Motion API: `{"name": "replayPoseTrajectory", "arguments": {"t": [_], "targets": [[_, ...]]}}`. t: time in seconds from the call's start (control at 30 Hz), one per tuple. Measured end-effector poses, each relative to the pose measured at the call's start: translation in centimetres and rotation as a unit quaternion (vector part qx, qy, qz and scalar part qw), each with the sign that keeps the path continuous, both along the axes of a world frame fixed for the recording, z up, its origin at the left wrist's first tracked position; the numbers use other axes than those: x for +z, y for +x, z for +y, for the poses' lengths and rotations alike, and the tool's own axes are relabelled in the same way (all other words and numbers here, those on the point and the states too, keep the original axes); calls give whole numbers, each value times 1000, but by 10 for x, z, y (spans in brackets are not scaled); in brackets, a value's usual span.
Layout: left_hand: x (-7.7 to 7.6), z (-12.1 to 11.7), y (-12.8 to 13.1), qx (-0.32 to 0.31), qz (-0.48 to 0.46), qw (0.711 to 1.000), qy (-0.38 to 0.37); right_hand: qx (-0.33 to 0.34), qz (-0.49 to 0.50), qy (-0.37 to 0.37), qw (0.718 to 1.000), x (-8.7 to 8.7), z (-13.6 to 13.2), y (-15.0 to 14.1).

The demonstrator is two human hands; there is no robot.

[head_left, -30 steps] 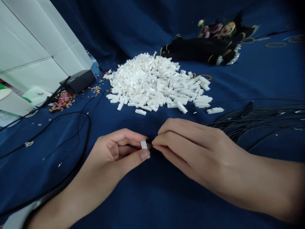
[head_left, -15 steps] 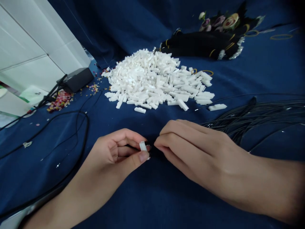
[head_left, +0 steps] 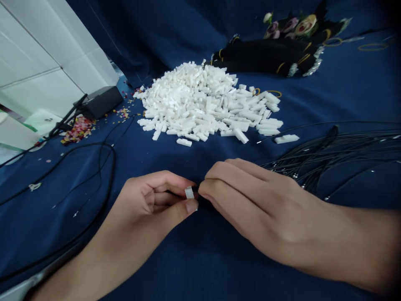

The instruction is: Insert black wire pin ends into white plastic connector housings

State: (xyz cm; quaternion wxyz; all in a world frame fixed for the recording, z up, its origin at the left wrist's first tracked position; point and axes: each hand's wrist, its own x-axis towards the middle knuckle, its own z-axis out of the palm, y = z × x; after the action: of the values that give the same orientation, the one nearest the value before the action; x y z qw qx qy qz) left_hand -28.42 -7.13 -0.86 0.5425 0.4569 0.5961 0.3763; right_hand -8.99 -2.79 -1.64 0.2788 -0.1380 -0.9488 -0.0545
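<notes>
My left hand [head_left: 159, 198] pinches a small white plastic connector housing [head_left: 189, 192] between thumb and fingers, its ribbed side towards me. Close on its right, my right hand [head_left: 253, 200] is closed, thumb and fingertips pressed together at the housing's edge. Something dark shows in the narrow gap between the two hands, but what the right fingers hold is hidden. Beyond both hands lies a large heap of similar white connector housings [head_left: 194, 100]. A bundle of thin black wires [head_left: 313, 159] with small shiny metal ends lies behind my right hand.
Blue cloth [head_left: 200, 259] covers the work surface. At the back right are black bundles [head_left: 257, 56] tied with yellow bands, beside artificial flowers [head_left: 305, 25]. A black box [head_left: 102, 102], a thick black cable [head_left: 114, 167] and colourful bits [head_left: 78, 129] lie to the left.
My right hand has moved slightly left, so its fingertips are closer to the housing. The left hand keeps its pinch, almost in place.
</notes>
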Motion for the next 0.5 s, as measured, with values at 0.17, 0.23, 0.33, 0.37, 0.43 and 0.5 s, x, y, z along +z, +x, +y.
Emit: {"name": "replayPoseTrajectory", "arguments": {"t": [0.17,0.23,0.33,0.37,0.43,0.5], "targets": [[3,1,0,4,-7,1000,-8,3,7,0,1000,-5,2,-4],[4,2,-1,0,-8,1000,-2,3,38,8,999,-5,5,-4],[4,5,-3,-14,-13,1000,16,13,13,39,999,2,15,1],[4,6,-4,-13,-18,1000,22,12,-24,48,999,7,20,6],[3,7,-7,-4,-34,999,29,4,-87,66,994,18,34,18],[1,7,-8,9,-47,998,29,-10,-126,71,989,31,52,34]]}}
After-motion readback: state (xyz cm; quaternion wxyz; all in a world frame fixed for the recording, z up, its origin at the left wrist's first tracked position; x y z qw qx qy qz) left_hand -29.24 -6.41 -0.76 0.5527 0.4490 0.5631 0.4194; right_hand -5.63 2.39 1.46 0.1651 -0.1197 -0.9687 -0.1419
